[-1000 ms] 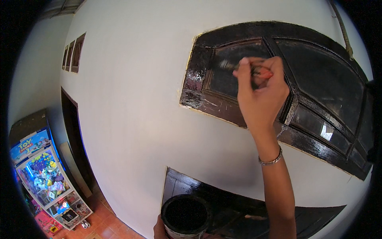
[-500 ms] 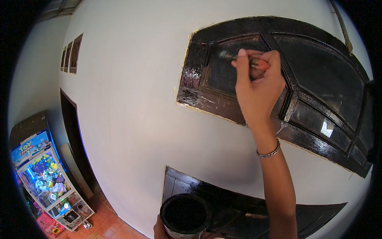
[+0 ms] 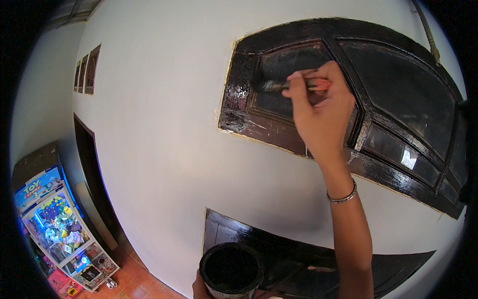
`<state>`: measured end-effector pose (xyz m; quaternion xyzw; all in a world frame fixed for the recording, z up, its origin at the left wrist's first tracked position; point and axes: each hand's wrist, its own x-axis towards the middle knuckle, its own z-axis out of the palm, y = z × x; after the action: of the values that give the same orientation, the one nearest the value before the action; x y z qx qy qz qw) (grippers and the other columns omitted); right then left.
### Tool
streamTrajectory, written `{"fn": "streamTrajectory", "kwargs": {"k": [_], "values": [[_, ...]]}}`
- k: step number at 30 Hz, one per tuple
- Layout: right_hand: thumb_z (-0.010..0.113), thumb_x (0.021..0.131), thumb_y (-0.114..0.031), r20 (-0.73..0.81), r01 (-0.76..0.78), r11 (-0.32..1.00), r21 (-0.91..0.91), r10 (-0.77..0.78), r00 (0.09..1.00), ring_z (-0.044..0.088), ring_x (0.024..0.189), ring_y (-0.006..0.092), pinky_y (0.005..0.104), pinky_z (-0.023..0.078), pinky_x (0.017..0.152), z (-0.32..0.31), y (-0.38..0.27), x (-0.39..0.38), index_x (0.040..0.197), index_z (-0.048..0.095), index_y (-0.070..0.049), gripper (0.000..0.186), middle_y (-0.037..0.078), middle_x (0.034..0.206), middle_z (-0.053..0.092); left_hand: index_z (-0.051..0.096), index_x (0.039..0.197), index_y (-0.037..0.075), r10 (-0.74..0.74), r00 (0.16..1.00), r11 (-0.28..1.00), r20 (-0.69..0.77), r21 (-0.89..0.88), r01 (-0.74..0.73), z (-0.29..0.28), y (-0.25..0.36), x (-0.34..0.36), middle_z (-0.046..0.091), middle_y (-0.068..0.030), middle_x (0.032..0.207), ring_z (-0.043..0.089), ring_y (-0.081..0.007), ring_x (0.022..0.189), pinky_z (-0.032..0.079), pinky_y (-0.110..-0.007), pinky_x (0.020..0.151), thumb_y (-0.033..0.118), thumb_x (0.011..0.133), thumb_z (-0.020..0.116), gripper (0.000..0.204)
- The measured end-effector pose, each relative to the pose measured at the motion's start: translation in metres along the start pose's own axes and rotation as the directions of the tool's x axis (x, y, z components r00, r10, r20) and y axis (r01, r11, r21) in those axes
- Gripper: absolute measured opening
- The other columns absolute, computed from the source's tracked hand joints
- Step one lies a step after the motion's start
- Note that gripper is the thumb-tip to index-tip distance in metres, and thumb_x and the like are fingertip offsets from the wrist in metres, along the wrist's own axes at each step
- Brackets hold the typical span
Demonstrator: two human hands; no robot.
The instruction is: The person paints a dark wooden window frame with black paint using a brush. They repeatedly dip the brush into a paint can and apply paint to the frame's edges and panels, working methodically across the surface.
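My right hand (image 3: 323,109) grips a paintbrush (image 3: 271,85) with a red-orange handle. Its dark bristles lie over the left glass pane, near the inner edge of a dark wooden window frame (image 3: 236,79) that is glossy in patches; whether they touch is unclear. A bracelet circles my right wrist. At the bottom, my left hand (image 3: 199,284), only partly visible, holds the side of a round bucket (image 3: 231,269) of very dark liquid. Behind the bucket is a glossy dark wooden panel (image 3: 298,256), probably the top of a door, set in the white wall.
To the left stand a lit claw machine (image 3: 59,224) with plush toys, a leaning board (image 3: 97,214) and a dark doorway (image 3: 92,164), on orange floor tiles (image 3: 139,279). Three small windows (image 3: 89,72) are high on the wall. A pipe or pole (image 3: 425,30) runs at the upper right.
The brush in my right hand has moved left, toward the left side of the pane. The view has shifted slightly, so the window sits higher and further left. My left hand still holds the bucket.
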<state>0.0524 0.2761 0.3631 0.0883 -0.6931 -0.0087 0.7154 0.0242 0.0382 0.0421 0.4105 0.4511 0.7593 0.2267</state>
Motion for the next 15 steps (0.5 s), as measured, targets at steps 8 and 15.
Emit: {"fn": "streamTrajectory", "kwargs": {"k": [8, 15], "values": [[0.074, 0.089, -0.006, 0.047, 0.073, 0.989, -0.127, -0.067, 0.997, 0.071, 0.063, 0.0206, 0.0308, 0.056, 0.06, -0.001, -0.013, -0.015, 0.086, 0.054, -0.003, 0.021, 0.012, 0.073, 0.069, 0.048, 0.141, -0.006, -0.008, 1.0, 0.999, 0.022, 0.048, 0.007, -0.005, -0.013, -0.003, 0.068, -0.018, 0.125, 0.068, -0.0261, 0.112, 0.056, -0.04, 0.097, 0.024, 0.057, 0.105, 0.105], [0.075, 0.089, -0.006, -0.156, -0.011, 0.997, 0.075, 0.023, 0.987, 0.068, 0.06, 0.0194, 0.0297, 0.055, 0.059, -0.002, -0.014, -0.016, 0.086, 0.056, -0.002, 0.02, 0.012, 0.072, 0.067, 0.048, 0.141, -0.005, 0.056, 0.998, 0.994, 0.021, 0.096, -0.058, -0.006, -0.025, -0.004, 0.068, -0.0175, 0.124, 0.069, -0.0251, 0.11, 0.056, -0.04, 0.096, 0.022, 0.057, 0.104, 0.105]]}}
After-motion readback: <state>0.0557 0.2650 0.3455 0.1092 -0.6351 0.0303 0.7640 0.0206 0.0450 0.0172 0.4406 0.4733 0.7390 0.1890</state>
